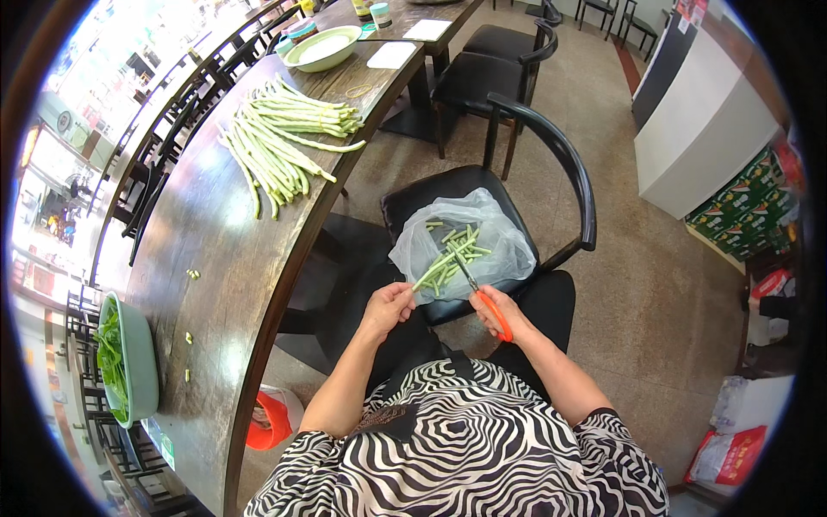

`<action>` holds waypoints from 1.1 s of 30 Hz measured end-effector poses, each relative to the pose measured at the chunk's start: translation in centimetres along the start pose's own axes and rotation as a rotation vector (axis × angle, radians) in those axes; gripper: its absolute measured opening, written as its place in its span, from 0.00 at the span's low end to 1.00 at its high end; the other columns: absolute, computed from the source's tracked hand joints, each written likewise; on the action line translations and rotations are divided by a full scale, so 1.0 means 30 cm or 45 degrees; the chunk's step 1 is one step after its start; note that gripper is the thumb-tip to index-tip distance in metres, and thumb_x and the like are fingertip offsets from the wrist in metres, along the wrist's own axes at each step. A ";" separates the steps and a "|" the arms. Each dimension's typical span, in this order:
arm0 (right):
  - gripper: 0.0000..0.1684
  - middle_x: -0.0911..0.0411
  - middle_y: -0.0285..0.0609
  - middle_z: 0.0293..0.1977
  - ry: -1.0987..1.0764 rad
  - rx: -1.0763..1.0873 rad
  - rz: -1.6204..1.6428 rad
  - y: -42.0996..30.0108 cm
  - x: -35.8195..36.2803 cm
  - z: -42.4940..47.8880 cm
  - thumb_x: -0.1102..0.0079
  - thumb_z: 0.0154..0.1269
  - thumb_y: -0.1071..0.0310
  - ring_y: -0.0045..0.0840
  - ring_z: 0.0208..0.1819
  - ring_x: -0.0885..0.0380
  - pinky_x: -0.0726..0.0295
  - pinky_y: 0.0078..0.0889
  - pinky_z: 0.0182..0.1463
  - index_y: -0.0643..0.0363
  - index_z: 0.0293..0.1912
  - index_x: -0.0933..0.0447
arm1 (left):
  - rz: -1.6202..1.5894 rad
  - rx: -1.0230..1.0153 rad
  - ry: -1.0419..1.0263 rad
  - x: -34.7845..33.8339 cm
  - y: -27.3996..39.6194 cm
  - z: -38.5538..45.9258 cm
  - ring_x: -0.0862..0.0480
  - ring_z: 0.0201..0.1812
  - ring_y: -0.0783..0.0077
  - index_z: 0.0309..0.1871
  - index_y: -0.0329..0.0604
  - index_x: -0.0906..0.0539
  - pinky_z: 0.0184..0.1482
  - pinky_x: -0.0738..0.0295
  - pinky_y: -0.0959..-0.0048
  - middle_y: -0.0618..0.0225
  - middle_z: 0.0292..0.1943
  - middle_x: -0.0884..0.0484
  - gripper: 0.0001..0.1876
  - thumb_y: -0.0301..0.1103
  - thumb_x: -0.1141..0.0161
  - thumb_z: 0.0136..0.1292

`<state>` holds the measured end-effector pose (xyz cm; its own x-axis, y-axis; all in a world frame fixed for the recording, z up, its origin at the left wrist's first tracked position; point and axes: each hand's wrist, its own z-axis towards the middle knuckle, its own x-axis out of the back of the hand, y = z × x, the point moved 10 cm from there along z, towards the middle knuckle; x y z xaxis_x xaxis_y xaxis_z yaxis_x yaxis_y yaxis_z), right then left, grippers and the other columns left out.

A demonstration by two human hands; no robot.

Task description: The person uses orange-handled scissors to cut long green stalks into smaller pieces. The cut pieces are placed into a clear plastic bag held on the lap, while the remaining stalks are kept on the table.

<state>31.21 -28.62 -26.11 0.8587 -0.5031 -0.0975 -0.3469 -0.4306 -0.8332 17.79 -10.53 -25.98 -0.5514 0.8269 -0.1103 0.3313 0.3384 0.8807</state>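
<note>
Between the fingers of my left hand (388,309) is the end of a long green bean (429,274), which reaches out over a translucent plastic bag (510,249). My right hand (501,314) grips scissors (496,316) with orange handles. Their dark blades cross the bean; whether they are closed on it I cannot tell. Short cut bean pieces (477,251) lie in the bag. A black chair seat (465,183) carries the bag in front of me. To the left, a pile of whole long beans (278,145) rests on the wooden table (219,258), part of it bound together.
Leafy greens (113,362) fill a pale green basin (139,368) at the table's left. A green bowl (326,52) and a rubber band (359,91) sit at the far end. Below the table edge stands a bin with a red liner (270,420). More black chairs (481,71) stand beyond.
</note>
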 end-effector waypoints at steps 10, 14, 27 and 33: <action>0.25 0.33 0.29 0.21 0.035 -0.031 0.015 -0.010 0.015 -0.053 0.44 0.68 0.39 0.12 0.15 0.37 0.37 0.17 0.16 0.52 0.41 0.29 | -0.188 -0.031 0.042 -0.051 0.010 0.038 0.26 0.23 0.82 0.46 0.38 0.19 0.27 0.31 0.81 0.75 0.26 0.21 0.09 0.34 0.45 0.73; 0.24 0.33 0.28 0.23 -0.018 -0.090 -0.063 0.038 0.000 -0.058 0.47 0.70 0.41 0.11 0.17 0.38 0.36 0.16 0.19 0.51 0.48 0.29 | -0.272 0.003 0.037 -0.073 0.028 0.045 0.28 0.22 0.83 0.46 0.38 0.19 0.26 0.32 0.81 0.75 0.25 0.22 0.10 0.34 0.46 0.73; 0.34 0.32 0.29 0.23 -0.014 0.002 -0.102 0.001 -0.034 -0.036 0.40 0.65 0.38 0.13 0.19 0.34 0.38 0.18 0.18 0.55 0.58 0.28 | -0.452 0.110 0.043 -0.073 0.037 0.001 0.24 0.23 0.82 0.44 0.40 0.19 0.27 0.29 0.81 0.73 0.26 0.19 0.13 0.41 0.46 0.74; 0.31 0.33 0.28 0.24 -0.025 0.020 -0.124 -0.011 -0.046 -0.062 0.43 0.66 0.37 0.12 0.19 0.36 0.37 0.16 0.20 0.51 0.53 0.28 | -0.207 -0.036 0.011 -0.077 0.029 0.016 0.23 0.23 0.83 0.41 0.40 0.19 0.27 0.28 0.81 0.72 0.27 0.18 0.09 0.37 0.38 0.69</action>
<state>29.45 -29.18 -24.68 0.8953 -0.4448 -0.0262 -0.2558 -0.4650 -0.8475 19.73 -11.92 -25.18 -0.6024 0.7586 -0.2485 0.2156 0.4543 0.8644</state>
